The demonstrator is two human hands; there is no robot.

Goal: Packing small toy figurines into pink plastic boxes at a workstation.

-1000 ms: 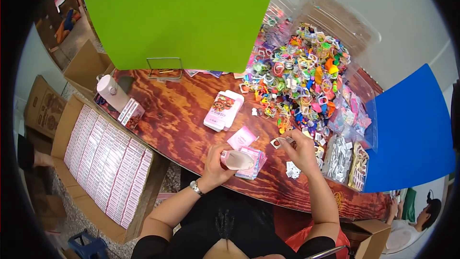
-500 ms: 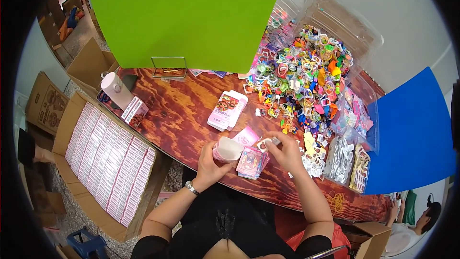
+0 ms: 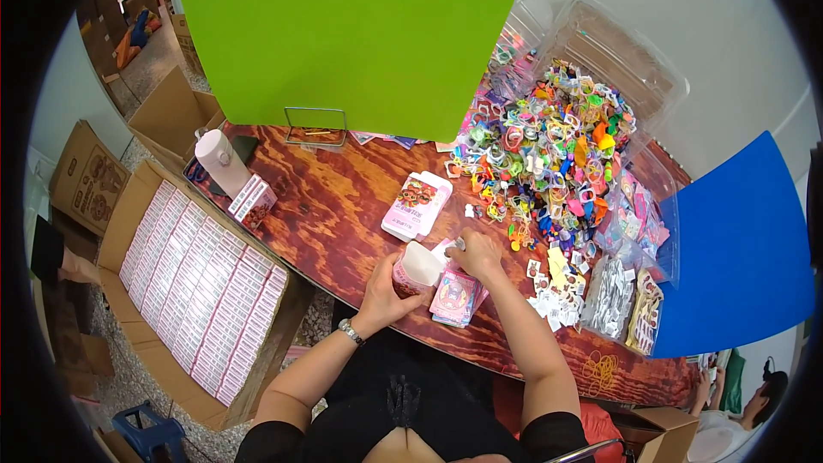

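Observation:
My left hand (image 3: pixel 386 293) is closed around a small pink paper box (image 3: pixel 417 269), its open mouth tilted up and to the right. Just right of that mouth, my right hand (image 3: pixel 478 255) pinches a small whitish piece, mostly covered by the fingers. A pile of pink picture cards (image 3: pixel 454 298) lies below the right hand, touching or close to the box. Beyond the hands rests a small stack of flattened pink cartons (image 3: pixel 416 204). White printed tags (image 3: pixel 557 302) are scattered to the right of the right forearm.
A heap of colourful small toys (image 3: pixel 549 146) covers the far right, beside clear bins with silvery packets (image 3: pixel 609 293). Green (image 3: pixel 343 34) and blue (image 3: pixel 737 249) boards flank the table. A carton of packed boxes (image 3: pixel 201 291) stands left, near a pink bottle (image 3: pixel 221 161). Another person (image 3: pixel 754 403) sits lower right.
My right hand has moved left and slightly away from me, toward the box mouth, with the small piece. The left hand keeps hold of the box. The whole view has shifted slightly.

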